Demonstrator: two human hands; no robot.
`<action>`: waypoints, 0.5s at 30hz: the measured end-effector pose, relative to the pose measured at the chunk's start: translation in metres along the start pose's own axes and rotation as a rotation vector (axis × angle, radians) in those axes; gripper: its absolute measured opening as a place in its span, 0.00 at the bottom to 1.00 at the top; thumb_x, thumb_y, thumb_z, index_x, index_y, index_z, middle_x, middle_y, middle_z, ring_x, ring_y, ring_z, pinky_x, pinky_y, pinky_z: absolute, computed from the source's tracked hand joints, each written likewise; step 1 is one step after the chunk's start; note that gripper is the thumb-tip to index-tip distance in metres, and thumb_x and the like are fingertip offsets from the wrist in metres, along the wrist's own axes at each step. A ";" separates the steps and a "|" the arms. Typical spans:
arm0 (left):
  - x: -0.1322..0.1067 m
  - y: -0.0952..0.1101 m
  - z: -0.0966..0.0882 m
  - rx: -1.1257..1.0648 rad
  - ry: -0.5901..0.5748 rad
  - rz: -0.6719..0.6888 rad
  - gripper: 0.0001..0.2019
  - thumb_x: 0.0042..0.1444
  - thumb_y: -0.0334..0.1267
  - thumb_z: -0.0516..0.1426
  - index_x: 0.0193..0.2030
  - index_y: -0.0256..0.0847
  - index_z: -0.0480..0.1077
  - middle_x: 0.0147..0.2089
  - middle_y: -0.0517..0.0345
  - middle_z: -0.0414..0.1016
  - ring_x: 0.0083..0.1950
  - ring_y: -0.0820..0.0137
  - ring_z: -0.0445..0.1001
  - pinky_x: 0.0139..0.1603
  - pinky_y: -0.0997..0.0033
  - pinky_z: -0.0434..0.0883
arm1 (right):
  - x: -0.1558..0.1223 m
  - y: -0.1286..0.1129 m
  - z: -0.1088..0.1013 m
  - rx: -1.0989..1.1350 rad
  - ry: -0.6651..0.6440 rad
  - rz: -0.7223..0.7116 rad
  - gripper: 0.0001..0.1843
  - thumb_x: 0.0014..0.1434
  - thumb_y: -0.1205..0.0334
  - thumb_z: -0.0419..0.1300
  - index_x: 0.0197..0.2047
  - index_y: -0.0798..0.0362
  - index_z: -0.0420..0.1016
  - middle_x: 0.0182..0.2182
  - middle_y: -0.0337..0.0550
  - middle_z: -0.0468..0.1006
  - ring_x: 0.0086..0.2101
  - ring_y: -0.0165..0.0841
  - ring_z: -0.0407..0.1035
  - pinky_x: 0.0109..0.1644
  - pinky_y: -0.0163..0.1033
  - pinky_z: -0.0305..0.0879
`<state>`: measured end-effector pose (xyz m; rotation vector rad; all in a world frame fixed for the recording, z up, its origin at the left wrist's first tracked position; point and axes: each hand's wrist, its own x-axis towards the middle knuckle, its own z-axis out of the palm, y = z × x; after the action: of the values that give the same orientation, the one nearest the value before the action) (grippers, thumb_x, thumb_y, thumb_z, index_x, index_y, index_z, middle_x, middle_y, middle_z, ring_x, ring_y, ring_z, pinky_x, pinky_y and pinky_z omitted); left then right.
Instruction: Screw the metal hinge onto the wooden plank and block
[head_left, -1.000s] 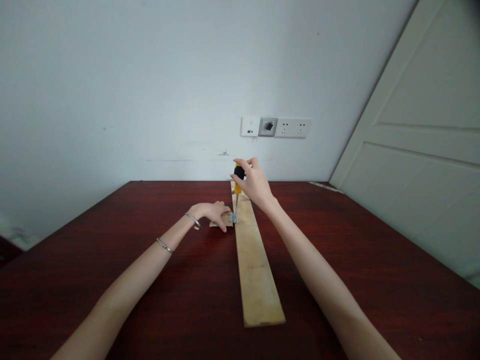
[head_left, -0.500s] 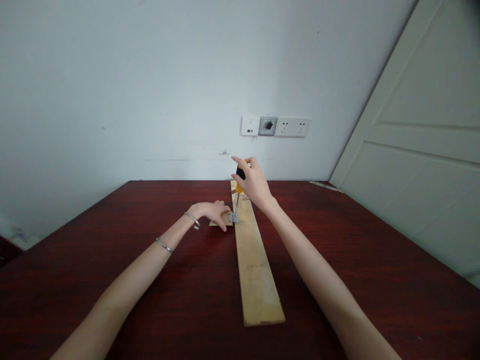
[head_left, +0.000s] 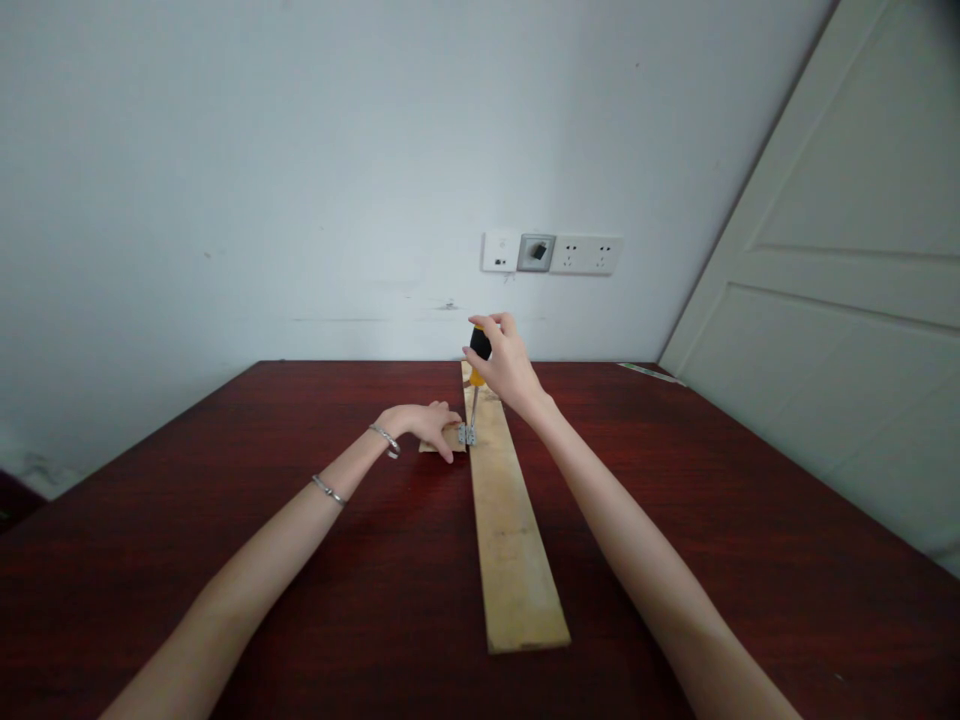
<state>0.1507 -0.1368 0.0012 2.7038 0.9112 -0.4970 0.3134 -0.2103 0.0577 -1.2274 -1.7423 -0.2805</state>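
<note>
A long, pale wooden board (head_left: 517,560) lies lengthwise on the dark red table. At its left edge sits a small wooden board (head_left: 429,447), mostly covered by my left hand (head_left: 424,424). My left thumb is at its near side and the fingers at its far side, holding it against the table. A metal hinge (head_left: 466,435) bridges the seam between the two boards. My right hand (head_left: 507,362) grips a yellow and black screwdriver (head_left: 478,375) by the handle, nearly upright. Its tip meets the hinge leaf on the long board; any screw there is too small to make out.
The dark red tabletop (head_left: 300,600) runs back to a pale wall. Wall sockets (head_left: 585,254) and a switch with a black knob (head_left: 537,252) are set above it. A thin strip (head_left: 651,373) lies at the back right, near a white panelled door (head_left: 840,330).
The fingers of my right hand have closed in around the top of the screwdriver handle, the index finger curling down. My left hand and the boards have stayed put.
</note>
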 end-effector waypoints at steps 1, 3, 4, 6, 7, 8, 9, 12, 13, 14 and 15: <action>0.000 0.000 0.000 0.003 -0.001 0.004 0.47 0.35 0.63 0.60 0.64 0.45 0.60 0.59 0.46 0.62 0.59 0.50 0.61 0.56 0.59 0.64 | 0.000 0.000 -0.001 0.002 -0.012 -0.003 0.21 0.58 0.65 0.56 0.56 0.53 0.66 0.48 0.52 0.66 0.46 0.40 0.66 0.53 0.48 0.65; 0.000 0.000 0.000 0.009 -0.001 0.010 0.48 0.35 0.63 0.60 0.64 0.44 0.60 0.59 0.45 0.62 0.59 0.50 0.61 0.56 0.59 0.64 | 0.002 0.001 -0.002 0.001 -0.024 -0.005 0.21 0.59 0.64 0.57 0.56 0.52 0.66 0.48 0.51 0.68 0.47 0.41 0.66 0.53 0.49 0.65; 0.000 0.000 0.000 0.011 -0.001 0.009 0.48 0.35 0.63 0.61 0.64 0.43 0.60 0.59 0.45 0.62 0.59 0.50 0.61 0.56 0.59 0.63 | 0.002 0.001 -0.002 0.002 -0.023 -0.004 0.22 0.59 0.65 0.57 0.57 0.52 0.66 0.49 0.52 0.69 0.48 0.42 0.66 0.53 0.49 0.65; -0.001 0.001 0.000 0.008 -0.001 0.004 0.48 0.35 0.63 0.61 0.64 0.45 0.59 0.60 0.46 0.62 0.59 0.50 0.61 0.57 0.59 0.63 | 0.003 0.003 -0.001 0.015 -0.016 -0.002 0.23 0.58 0.66 0.57 0.58 0.52 0.64 0.50 0.52 0.70 0.49 0.43 0.66 0.54 0.50 0.65; -0.001 0.002 0.000 0.005 -0.002 0.002 0.48 0.35 0.64 0.61 0.64 0.45 0.59 0.60 0.47 0.62 0.59 0.50 0.61 0.57 0.59 0.63 | 0.003 0.004 0.000 0.025 -0.012 -0.005 0.24 0.57 0.67 0.56 0.58 0.53 0.63 0.50 0.53 0.70 0.50 0.43 0.66 0.54 0.51 0.65; -0.002 0.003 0.000 0.002 -0.003 0.002 0.48 0.35 0.64 0.61 0.64 0.45 0.60 0.59 0.47 0.63 0.59 0.50 0.61 0.57 0.59 0.63 | 0.003 0.005 0.001 0.035 -0.007 -0.011 0.25 0.57 0.68 0.56 0.58 0.53 0.63 0.51 0.54 0.70 0.51 0.43 0.65 0.54 0.51 0.65; -0.002 0.004 -0.001 0.001 -0.003 0.002 0.48 0.35 0.64 0.60 0.63 0.46 0.60 0.59 0.47 0.63 0.59 0.50 0.61 0.57 0.59 0.63 | 0.003 0.005 0.002 0.041 -0.001 -0.016 0.25 0.56 0.69 0.55 0.58 0.54 0.63 0.52 0.54 0.69 0.52 0.43 0.65 0.55 0.50 0.64; -0.004 0.006 -0.003 0.003 -0.007 -0.002 0.48 0.34 0.65 0.60 0.63 0.46 0.61 0.58 0.47 0.64 0.59 0.50 0.61 0.56 0.59 0.63 | 0.001 0.003 0.003 0.038 0.021 -0.003 0.25 0.55 0.69 0.55 0.57 0.53 0.64 0.56 0.56 0.63 0.53 0.42 0.64 0.54 0.50 0.66; -0.004 0.006 -0.003 0.005 -0.009 -0.003 0.48 0.35 0.65 0.60 0.63 0.45 0.61 0.58 0.47 0.64 0.59 0.50 0.61 0.56 0.59 0.63 | 0.000 0.003 0.003 0.033 0.024 0.015 0.24 0.55 0.68 0.56 0.56 0.52 0.65 0.56 0.56 0.61 0.51 0.41 0.65 0.53 0.49 0.67; -0.005 0.006 -0.004 0.006 -0.011 -0.003 0.48 0.35 0.66 0.60 0.63 0.45 0.61 0.58 0.46 0.63 0.59 0.50 0.61 0.56 0.58 0.63 | 0.000 0.002 0.002 0.028 0.021 0.035 0.24 0.55 0.66 0.57 0.56 0.52 0.66 0.55 0.55 0.60 0.48 0.40 0.67 0.51 0.49 0.68; -0.005 0.006 -0.004 0.006 -0.013 -0.004 0.48 0.35 0.66 0.60 0.63 0.44 0.61 0.59 0.46 0.63 0.59 0.49 0.61 0.56 0.58 0.63 | 0.000 0.002 0.002 0.022 0.013 0.052 0.23 0.56 0.64 0.58 0.56 0.51 0.66 0.54 0.54 0.60 0.46 0.39 0.68 0.50 0.48 0.69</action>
<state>0.1520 -0.1431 0.0073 2.7020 0.9129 -0.5179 0.3141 -0.2086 0.0561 -1.2501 -1.6951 -0.2376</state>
